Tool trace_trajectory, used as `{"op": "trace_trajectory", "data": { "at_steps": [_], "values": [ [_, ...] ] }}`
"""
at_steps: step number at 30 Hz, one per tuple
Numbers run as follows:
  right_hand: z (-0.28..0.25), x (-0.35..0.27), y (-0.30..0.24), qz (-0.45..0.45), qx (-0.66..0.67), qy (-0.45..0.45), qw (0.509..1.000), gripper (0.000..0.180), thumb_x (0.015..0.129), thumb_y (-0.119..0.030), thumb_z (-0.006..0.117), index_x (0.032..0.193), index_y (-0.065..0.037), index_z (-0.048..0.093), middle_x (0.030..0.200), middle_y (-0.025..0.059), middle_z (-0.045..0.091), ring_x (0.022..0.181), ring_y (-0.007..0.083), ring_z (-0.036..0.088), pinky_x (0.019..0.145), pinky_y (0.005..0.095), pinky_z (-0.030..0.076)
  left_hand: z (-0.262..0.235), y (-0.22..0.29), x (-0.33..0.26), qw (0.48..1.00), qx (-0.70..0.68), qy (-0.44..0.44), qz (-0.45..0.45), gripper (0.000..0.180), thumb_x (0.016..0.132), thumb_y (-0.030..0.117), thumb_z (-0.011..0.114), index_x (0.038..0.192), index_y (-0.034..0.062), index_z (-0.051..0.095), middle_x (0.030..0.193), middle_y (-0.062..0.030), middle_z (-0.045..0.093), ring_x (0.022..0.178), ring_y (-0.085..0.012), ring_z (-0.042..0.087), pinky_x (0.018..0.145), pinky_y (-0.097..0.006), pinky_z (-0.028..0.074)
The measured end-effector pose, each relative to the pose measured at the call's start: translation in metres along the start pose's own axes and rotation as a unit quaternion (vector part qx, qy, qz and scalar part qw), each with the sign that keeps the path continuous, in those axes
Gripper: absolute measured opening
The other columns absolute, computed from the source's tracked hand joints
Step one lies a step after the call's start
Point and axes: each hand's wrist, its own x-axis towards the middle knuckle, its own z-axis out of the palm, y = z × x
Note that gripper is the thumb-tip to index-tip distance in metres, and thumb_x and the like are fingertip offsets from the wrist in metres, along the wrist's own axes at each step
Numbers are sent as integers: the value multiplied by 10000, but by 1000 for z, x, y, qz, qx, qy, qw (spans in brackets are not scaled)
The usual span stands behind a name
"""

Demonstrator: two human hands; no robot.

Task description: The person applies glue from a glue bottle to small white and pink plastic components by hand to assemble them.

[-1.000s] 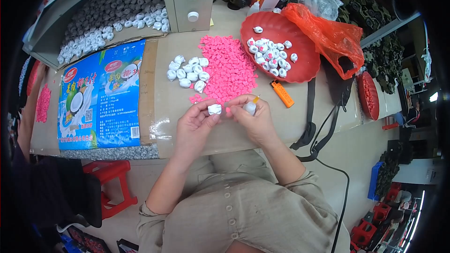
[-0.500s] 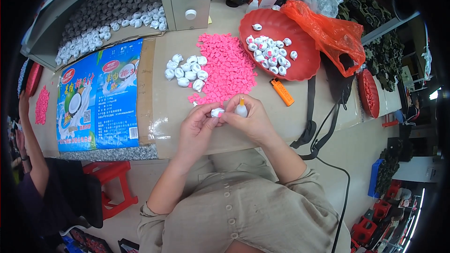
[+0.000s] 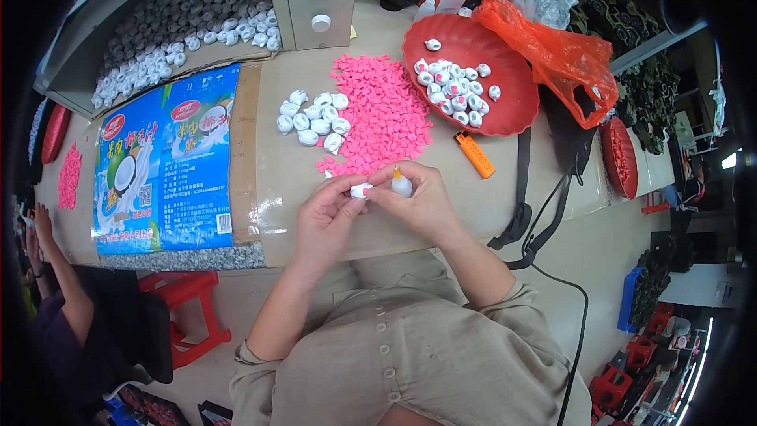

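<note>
Close to the table's near edge, my left hand (image 3: 325,222) pinches a small rounded white piece (image 3: 359,189). A bit of pink (image 3: 367,192) shows on its right side, where the fingertips of my right hand (image 3: 426,207) press. Tucked in my right hand is a small white squeeze bottle (image 3: 401,186) with a yellowish nozzle pointing up. Just beyond my hands spreads a pile of small pink pieces (image 3: 382,114). Several matching white pieces (image 3: 318,113) lie to its left. A red scalloped tray (image 3: 505,83) holds more white pieces (image 3: 457,88), some with pink on them.
An orange lighter (image 3: 475,155) lies below the tray, and a red plastic bag (image 3: 552,51) overlaps its rim. Blue printed cardboard (image 3: 165,166) covers the left of the table, before a machine opening full of white pieces (image 3: 197,16). A co-worker's arm (image 3: 67,284) is at far left.
The bottle in my right hand has shifted slightly left and tilted; the white piece moved a little left too. At far left, the co-worker's raised hand has come down.
</note>
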Motion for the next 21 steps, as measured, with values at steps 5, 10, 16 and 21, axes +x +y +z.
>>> {"op": "trace_trajectory", "data": {
  "at_steps": [5, 10, 16, 21],
  "values": [
    [3, 4, 12, -41, 21, 13, 999, 100, 722, -39, 616, 785, 31, 580, 743, 62, 594, 663, 83, 568, 579, 195, 464, 5, 2, 4, 992, -117, 38, -42, 228, 800, -28, 493, 1028, -38, 499, 870, -74, 565, 759, -110, 567, 706, -208, 467],
    [2, 3, 15, -62, 16, 14, 998, 72, 722, -28, 589, 769, 26, 588, 706, 46, 593, 660, 66, 554, 583, 193, 460, 6, 3, 3, 991, -114, 51, -49, 220, 791, -42, 495, 1010, -41, 510, 818, -70, 577, 719, -100, 570, 672, -196, 466],
    [3, 2, 9, -41, -30, -5, 999, 80, 699, -11, 616, 772, 0, 585, 755, 24, 587, 671, 44, 513, 591, 185, 413, 1, -4, 3, 994, -76, 56, -57, 226, 773, -61, 497, 996, -34, 522, 763, -42, 567, 654, -75, 548, 616, -180, 455],
    [0, 1, 9, -64, 19, -9, 998, 131, 701, -15, 605, 814, -19, 539, 726, 0, 554, 655, 46, 495, 591, 178, 397, 10, 11, 5, 989, -114, 79, -52, 156, 789, -23, 488, 939, -19, 532, 745, -13, 546, 652, -50, 518, 574, -188, 440]
  ]
}}
